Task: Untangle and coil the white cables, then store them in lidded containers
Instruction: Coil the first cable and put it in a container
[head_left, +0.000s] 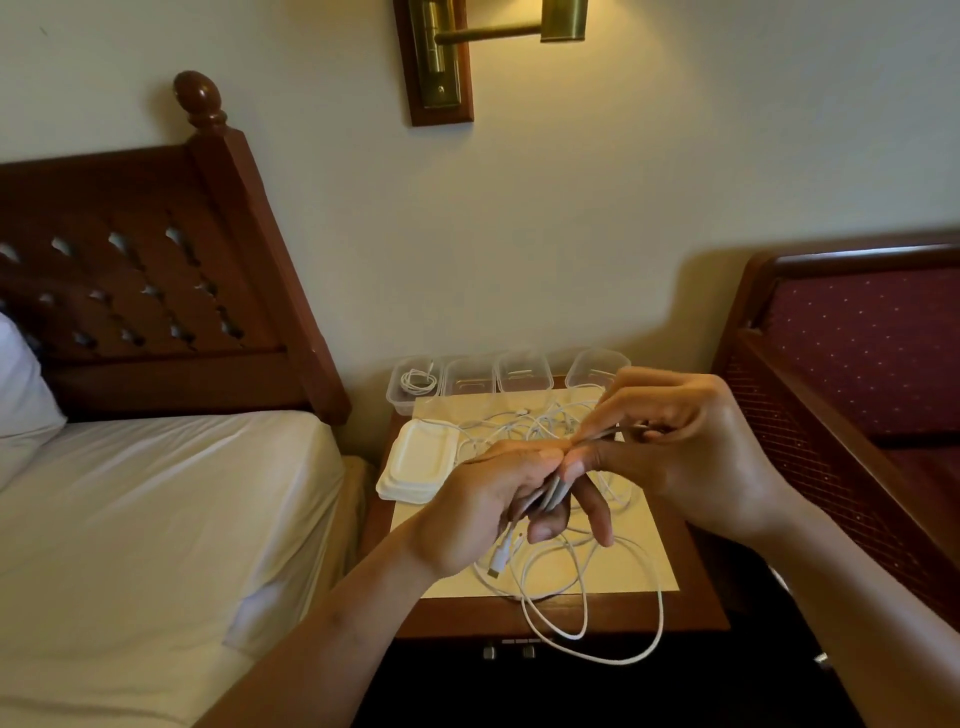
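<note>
Between white-sheeted bed (156, 519) and red upholstered chair (857, 338), small wooden table (696, 608) under brass wall lamp (441, 57). Along back edge, four clear containers (522, 375), leftmost with one coiled cable (417, 379) inside; stacked white lids (415, 462) just in front. Spread over cream mat (631, 569), tangled white cables (571, 582), one loop hanging past front edge. Above tangle, left hand (483, 514) gripping gathered loops, fingers curled round them, plug (500, 558) dangling below. Right hand (691, 452) pinching same strand between thumb and forefinger, touching left fingertips.

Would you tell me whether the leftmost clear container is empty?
Not empty: a coiled white cable lies inside the leftmost container, which has no lid on.
</note>
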